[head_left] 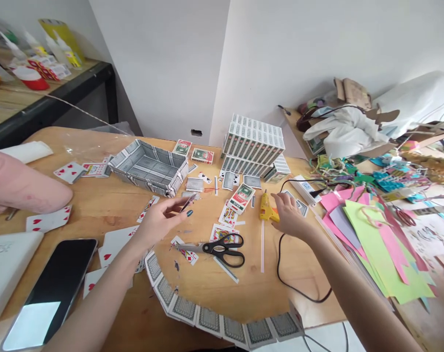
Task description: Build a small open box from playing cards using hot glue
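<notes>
My left hand (pixel 163 217) pinches a small folded piece of playing card (pixel 188 201) between thumb and fingers, above the table's middle. On the right, my right hand (pixel 290 213) curls its fingers and thumb around the handle of a yellow glue gun (pixel 267 207), which lies on the table. A clear glue stick (pixel 262 247) extends from the gun toward me. Black-handled scissors (pixel 222 248) lie between my hands, blades pointing left, over cut playing cards. Nearer to me curves a strip of joined playing cards (pixel 209 319), standing along the table's front edge.
Behind my left hand sits a box built of cards (pixel 148 168). Stacked card packs (pixel 253 146) stand at the back. A phone (pixel 51 288) and white power bank (pixel 11 271) lie left. Coloured paper (pixel 383 244), a power strip (pixel 306 189) and the gun's black cord (pixel 279 266) occupy the right.
</notes>
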Action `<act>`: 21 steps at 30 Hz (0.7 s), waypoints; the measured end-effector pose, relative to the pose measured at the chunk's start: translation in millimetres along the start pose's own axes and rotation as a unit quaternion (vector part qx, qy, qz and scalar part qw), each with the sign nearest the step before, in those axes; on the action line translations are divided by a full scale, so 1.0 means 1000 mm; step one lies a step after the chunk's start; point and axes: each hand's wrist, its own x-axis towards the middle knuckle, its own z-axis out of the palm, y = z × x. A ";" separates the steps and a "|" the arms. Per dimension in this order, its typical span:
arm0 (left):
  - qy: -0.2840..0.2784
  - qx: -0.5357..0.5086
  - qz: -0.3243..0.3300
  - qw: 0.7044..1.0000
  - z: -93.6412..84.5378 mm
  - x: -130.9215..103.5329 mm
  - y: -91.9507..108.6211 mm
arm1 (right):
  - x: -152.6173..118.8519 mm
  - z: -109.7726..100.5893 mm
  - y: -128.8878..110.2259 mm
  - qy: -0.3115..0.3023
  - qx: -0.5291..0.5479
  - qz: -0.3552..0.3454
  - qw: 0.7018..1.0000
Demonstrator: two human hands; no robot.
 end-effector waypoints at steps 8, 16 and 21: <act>0.018 -0.024 0.006 1.000 0.001 -0.001 -0.006 | -0.107 -0.001 -0.138 -0.255 0.241 -0.189 0.917; 0.072 -0.034 0.010 0.997 0.000 -0.001 -0.007 | -0.127 0.020 -0.144 -0.351 0.097 -0.199 0.910; 0.113 -0.048 -0.003 0.992 -0.006 -0.010 0.003 | -0.133 -0.001 -0.127 -0.292 -0.013 -0.223 0.930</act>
